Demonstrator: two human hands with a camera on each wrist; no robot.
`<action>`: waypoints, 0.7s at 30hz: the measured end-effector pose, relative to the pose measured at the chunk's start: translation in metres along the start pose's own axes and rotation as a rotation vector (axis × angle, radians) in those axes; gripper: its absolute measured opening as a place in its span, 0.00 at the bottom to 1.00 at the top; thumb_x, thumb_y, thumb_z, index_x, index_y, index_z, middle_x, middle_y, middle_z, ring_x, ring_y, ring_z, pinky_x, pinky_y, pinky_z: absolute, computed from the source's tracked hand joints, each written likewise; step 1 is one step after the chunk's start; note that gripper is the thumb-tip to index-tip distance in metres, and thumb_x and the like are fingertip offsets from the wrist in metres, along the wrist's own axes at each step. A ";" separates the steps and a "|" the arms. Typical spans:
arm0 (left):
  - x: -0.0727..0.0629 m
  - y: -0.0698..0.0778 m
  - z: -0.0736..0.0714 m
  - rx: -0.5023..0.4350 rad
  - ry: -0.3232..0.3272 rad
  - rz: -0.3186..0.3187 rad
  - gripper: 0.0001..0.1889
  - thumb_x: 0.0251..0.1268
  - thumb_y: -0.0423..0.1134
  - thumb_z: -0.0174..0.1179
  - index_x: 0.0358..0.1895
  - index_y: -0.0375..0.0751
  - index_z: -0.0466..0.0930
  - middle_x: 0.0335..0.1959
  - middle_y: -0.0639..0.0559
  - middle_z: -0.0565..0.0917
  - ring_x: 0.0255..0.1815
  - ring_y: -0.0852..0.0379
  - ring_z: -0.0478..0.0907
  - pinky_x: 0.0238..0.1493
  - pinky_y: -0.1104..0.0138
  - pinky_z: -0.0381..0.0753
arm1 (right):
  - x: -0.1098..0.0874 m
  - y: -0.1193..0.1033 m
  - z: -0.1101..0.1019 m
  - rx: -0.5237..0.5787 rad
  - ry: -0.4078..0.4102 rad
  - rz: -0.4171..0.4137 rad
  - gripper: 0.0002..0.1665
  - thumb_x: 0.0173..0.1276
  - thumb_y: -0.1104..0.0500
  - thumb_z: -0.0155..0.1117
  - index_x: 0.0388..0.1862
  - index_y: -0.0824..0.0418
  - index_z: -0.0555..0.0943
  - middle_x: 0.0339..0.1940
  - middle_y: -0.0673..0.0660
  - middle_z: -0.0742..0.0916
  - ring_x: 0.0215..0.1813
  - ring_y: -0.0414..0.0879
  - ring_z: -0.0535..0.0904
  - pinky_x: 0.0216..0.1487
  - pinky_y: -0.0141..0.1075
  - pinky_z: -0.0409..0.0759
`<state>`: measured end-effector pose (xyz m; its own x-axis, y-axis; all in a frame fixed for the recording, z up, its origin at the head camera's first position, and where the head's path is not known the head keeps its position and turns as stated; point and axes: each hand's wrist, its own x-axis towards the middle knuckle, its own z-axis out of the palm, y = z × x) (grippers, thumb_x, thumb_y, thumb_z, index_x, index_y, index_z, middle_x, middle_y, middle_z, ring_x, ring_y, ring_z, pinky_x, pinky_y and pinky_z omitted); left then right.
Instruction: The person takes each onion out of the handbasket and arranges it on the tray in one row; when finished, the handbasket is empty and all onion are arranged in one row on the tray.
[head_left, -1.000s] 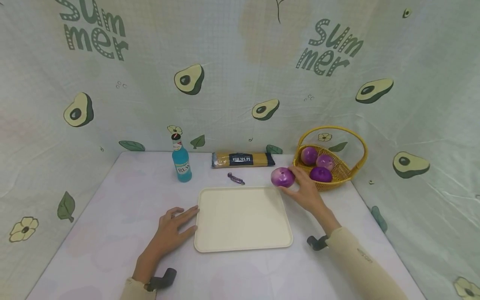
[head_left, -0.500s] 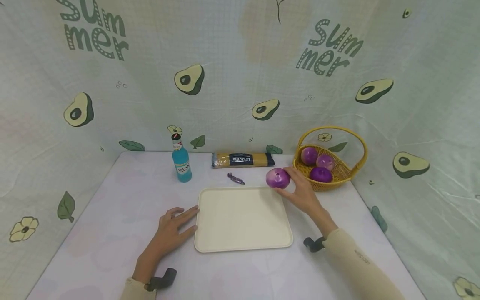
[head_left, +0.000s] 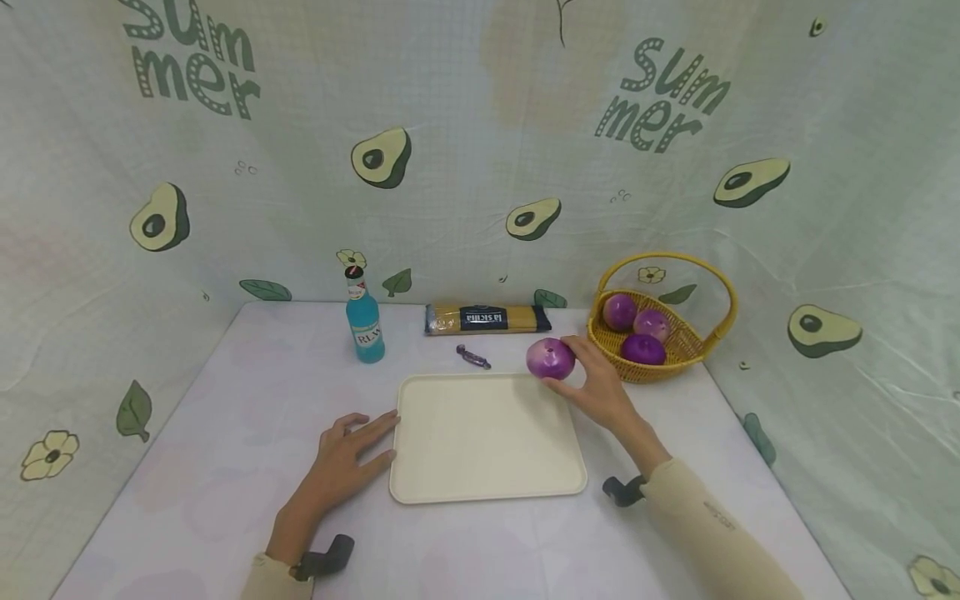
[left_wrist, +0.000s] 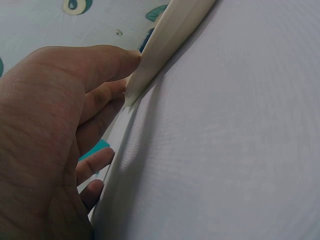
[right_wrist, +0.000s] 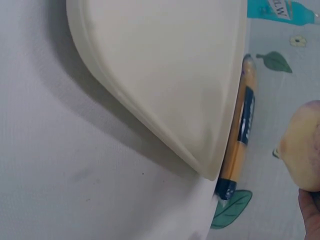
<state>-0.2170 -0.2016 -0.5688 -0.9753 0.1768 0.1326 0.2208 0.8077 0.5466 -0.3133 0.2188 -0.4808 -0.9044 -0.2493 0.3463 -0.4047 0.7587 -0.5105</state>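
A shiny purple onion [head_left: 551,359] is in my right hand [head_left: 600,387], thumb beneath and fingers along its right side. It overlaps the far right corner of a cream rectangular tray [head_left: 487,437]. The right wrist view catches the onion's pale end [right_wrist: 302,147] at its right edge, with one fingertip below. My left hand [head_left: 345,462] rests at the tray's left edge, fingers stretched out. In the left wrist view the thumb [left_wrist: 117,60] touches the outside of the tray rim [left_wrist: 160,50], the other fingers spread along it.
Behind the right hand stands a yellow wicker basket [head_left: 686,360] with a tall handle, holding 3 purple onions [head_left: 643,349]. Along the back lie a pack of spaghetti [head_left: 487,319] and a small wrapped candy [head_left: 473,357]. A blue bottle [head_left: 365,327] stands upright at back left.
My right hand has carried the onion a little to the left, away from the basket and over the tray's far right corner. The left hand has stayed at the tray's edge.
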 end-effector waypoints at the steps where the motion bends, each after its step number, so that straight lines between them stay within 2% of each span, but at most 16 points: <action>1: 0.000 0.000 0.000 0.000 0.001 0.000 0.31 0.67 0.61 0.60 0.73 0.65 0.69 0.70 0.64 0.73 0.71 0.46 0.59 0.67 0.43 0.51 | 0.000 0.000 0.001 0.002 0.000 -0.001 0.47 0.60 0.43 0.77 0.72 0.60 0.69 0.72 0.61 0.73 0.72 0.59 0.67 0.67 0.58 0.68; 12: 0.000 0.000 0.001 -0.003 0.035 0.010 0.31 0.67 0.60 0.61 0.72 0.65 0.70 0.69 0.63 0.75 0.70 0.46 0.60 0.67 0.43 0.51 | 0.000 -0.005 0.007 0.028 -0.001 -0.022 0.47 0.59 0.46 0.78 0.72 0.61 0.69 0.71 0.61 0.74 0.71 0.58 0.69 0.67 0.57 0.69; 21: 0.000 0.001 -0.001 -0.010 0.014 0.002 0.31 0.66 0.59 0.62 0.72 0.65 0.70 0.69 0.64 0.74 0.71 0.46 0.59 0.67 0.43 0.51 | -0.001 -0.011 0.013 0.037 0.000 -0.034 0.47 0.58 0.47 0.79 0.72 0.60 0.70 0.70 0.61 0.74 0.70 0.58 0.70 0.66 0.56 0.70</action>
<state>-0.2164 -0.2012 -0.5675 -0.9747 0.1703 0.1448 0.2224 0.8019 0.5545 -0.3095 0.2030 -0.4855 -0.8899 -0.2748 0.3641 -0.4402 0.7266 -0.5274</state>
